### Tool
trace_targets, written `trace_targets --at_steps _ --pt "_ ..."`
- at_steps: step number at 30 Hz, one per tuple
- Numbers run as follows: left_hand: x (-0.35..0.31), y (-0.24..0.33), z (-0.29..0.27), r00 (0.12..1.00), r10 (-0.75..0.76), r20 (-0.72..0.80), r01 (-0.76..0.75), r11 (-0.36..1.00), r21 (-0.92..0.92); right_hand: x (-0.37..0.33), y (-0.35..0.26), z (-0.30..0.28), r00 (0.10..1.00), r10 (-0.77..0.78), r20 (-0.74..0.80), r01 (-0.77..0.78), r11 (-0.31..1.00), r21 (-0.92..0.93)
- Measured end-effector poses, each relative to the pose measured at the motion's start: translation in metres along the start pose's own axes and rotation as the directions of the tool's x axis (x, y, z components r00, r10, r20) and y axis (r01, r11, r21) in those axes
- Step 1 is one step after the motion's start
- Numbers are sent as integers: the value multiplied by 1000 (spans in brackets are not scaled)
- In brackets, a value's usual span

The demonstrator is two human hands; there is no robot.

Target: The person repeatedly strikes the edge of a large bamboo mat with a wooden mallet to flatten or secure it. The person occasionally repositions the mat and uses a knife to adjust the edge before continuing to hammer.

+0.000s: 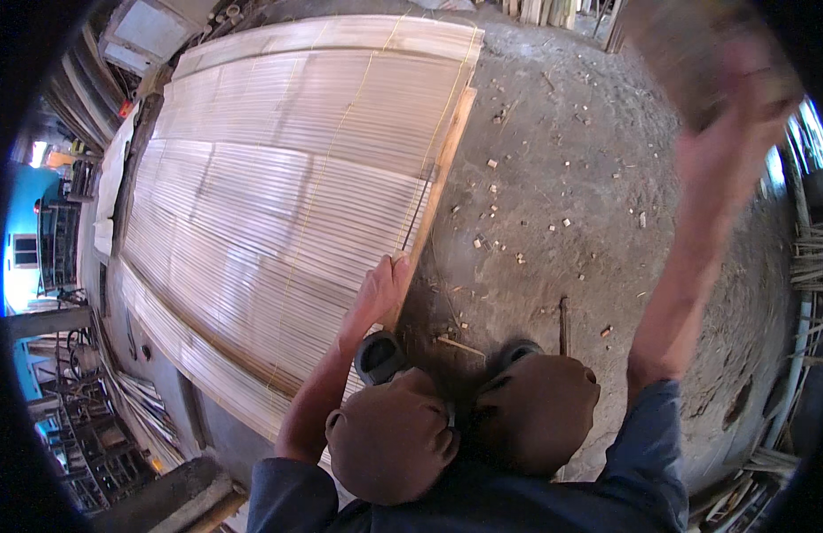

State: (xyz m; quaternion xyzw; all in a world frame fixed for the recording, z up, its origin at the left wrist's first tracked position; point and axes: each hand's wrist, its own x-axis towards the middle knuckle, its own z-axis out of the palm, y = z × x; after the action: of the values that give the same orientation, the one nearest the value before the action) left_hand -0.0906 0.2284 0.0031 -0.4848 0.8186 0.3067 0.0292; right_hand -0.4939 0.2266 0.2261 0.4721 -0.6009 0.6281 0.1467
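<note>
My left hand (380,289) is closed at the right edge of a wide, pale slatted panel (243,186). Out of its fingers runs a long, thin dark metal rod (419,206), lying along that edge, close to a yellow string and a light wooden strip (449,155). Raised high at the upper right, my right hand (735,124) grips a brown, chunky block (696,58) that looks like wood. Motion blurs this hand and block, so the block's exact kind is unclear. Several yellow strings (336,147) cross the panel's slats.
Small wood offcuts (567,222) lie scattered over the rough grey floor (598,151). My bent knees (389,440) are just below the panel's near corner. Wooden sticks (811,266) are stacked along the right side, and bundled strips (150,409) lie at the left.
</note>
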Motion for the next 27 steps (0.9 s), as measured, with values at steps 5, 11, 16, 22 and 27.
trace_targets --at_steps 5,11,16,22,27 --pt "12 -18 10 997 80 -16 -80 996 29 -123 66 29 935 102 340 -81 994 -74" --pt "-3 -5 32 968 -233 -87 222 968 -119 -266 72 29 209 521 828 -894 444 -54" --pt "8 28 29 948 -312 -66 310 950 -46 -284 49 16 41 633 773 -997 -19 68" --pt "20 -19 22 991 -68 -117 55 992 -117 -273 53 19 -3 603 798 -996 -70 50" --pt "14 -14 -2 993 59 -103 -70 992 -106 -155 -8 16 480 629 612 -873 414 259"
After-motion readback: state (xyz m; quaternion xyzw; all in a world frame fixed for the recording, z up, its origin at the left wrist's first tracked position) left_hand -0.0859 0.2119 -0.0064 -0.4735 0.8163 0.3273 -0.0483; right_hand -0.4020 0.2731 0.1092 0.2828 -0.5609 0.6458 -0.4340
